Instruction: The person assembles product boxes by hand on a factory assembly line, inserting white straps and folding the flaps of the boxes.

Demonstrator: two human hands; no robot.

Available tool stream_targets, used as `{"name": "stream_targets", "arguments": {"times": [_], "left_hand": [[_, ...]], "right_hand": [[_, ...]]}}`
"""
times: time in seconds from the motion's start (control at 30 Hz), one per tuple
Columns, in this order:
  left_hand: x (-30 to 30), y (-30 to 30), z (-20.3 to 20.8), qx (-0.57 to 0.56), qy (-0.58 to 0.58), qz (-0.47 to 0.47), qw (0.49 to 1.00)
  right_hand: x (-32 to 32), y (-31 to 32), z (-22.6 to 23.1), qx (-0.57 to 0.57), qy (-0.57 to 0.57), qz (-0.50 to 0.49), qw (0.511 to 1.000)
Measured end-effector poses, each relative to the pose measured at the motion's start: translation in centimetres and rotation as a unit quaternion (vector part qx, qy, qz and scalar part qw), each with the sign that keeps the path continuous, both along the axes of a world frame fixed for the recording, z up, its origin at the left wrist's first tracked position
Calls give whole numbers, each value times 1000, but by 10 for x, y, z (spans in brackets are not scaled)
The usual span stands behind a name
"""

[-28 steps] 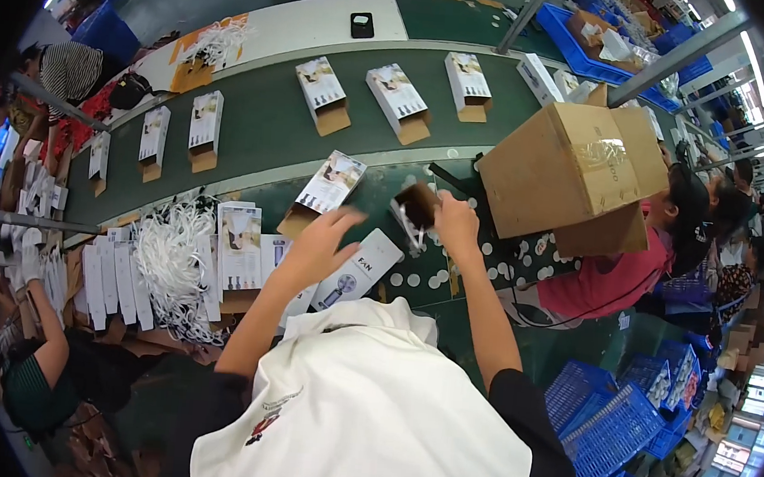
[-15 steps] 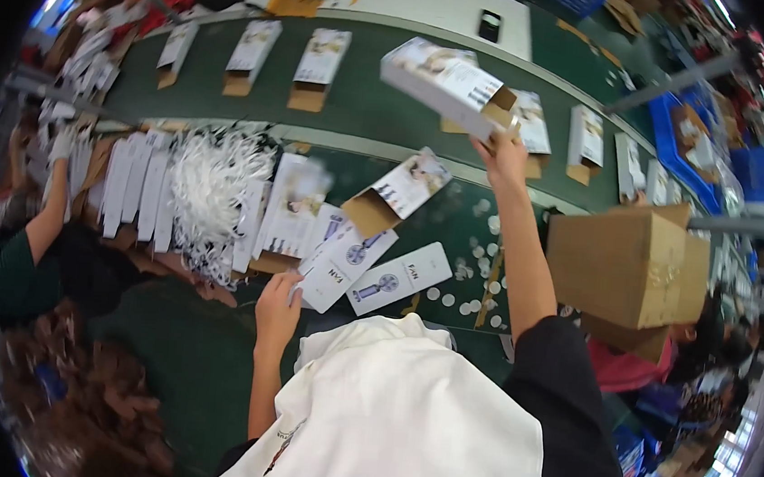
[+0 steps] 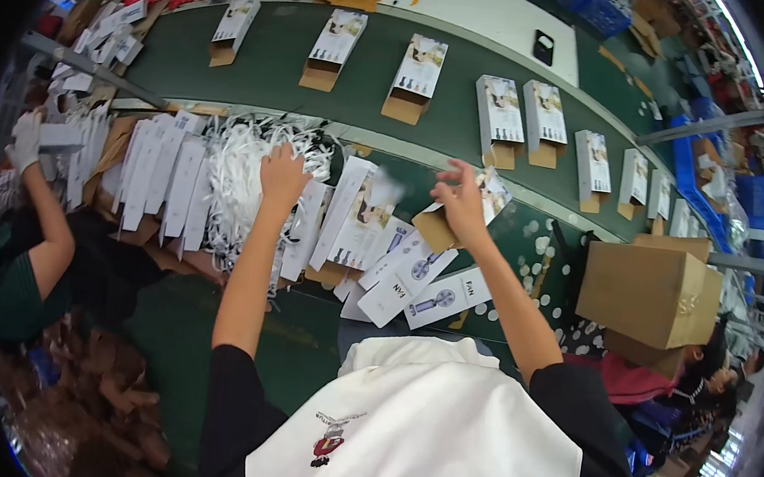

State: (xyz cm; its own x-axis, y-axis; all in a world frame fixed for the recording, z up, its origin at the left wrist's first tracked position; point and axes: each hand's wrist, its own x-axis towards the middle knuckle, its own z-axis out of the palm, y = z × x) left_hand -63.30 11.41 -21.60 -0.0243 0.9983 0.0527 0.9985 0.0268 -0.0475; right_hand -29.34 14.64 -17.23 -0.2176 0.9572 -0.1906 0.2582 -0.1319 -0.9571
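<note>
My left hand (image 3: 285,175) lies over a heap of white straps (image 3: 236,167), its fingers apart and the fingertips against the strands. My right hand (image 3: 461,202) hovers beside an open white carton with brown flaps (image 3: 495,194); its fingers are half bent and apart, with nothing seen in them. Between my arms, white printed cartons (image 3: 366,237) stand in a leaning row. In front of me lie overlapping white flat packs (image 3: 410,282) with pictures of a purple handheld fan.
Across the far green conveyor (image 3: 279,66) stand several open white cartons (image 3: 417,69). At right is a large brown cardboard box (image 3: 636,293). Small clear round discs (image 3: 540,245) are scattered on the bench. A co-worker's gloved hand (image 3: 25,142) is at left. A dark phone-like object (image 3: 544,47) lies beyond.
My right hand has let go of a white carton, now on the conveyor, and drawn back toward the bench. My left hand has moved from the flat packs up to the strap heap.
</note>
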Motion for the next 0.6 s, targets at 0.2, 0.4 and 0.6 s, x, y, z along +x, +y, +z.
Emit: {"name": "stream_targets", "arguments": {"times": [0.2, 0.4, 0.6], "left_hand": [[-12, 42, -38, -133, -73, -10, 988], [-18, 24, -28, -112, -190, 19, 975], [-31, 15, 68, 126, -258, -26, 958]], "right_hand": [[11, -37, 13, -22, -26, -46, 998], [14, -54, 29, -59, -12, -78, 995], [16, -49, 61, 78, -63, -40, 994]]}}
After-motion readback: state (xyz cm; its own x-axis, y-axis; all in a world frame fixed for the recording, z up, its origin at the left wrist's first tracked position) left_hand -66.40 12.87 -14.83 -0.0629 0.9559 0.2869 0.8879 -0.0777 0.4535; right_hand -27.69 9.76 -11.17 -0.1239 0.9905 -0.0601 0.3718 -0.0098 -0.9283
